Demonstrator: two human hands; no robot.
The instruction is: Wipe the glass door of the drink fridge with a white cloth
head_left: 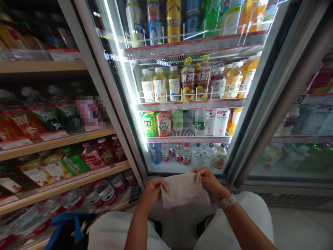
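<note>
A pale beige cloth (180, 191) is stretched between my two hands, in front of the bottom edge of a lit drinks cooler. My left hand (154, 191) pinches its upper left corner between thumb and fingers. On the other side, my right hand (207, 178) grips the upper right part, its fingers closed on the fabric. A watch with a light strap (227, 201) sits on my right wrist. The cloth hangs above the floor between my knees.
The cooler's glass front (177, 168) shows shelves of bottles and cans. Wooden shelves (104, 133) with bottles stand at the left. Another glass-fronted cooler (299, 166) is at the right. A blue-strapped dark bag (70, 225) lies at the lower left.
</note>
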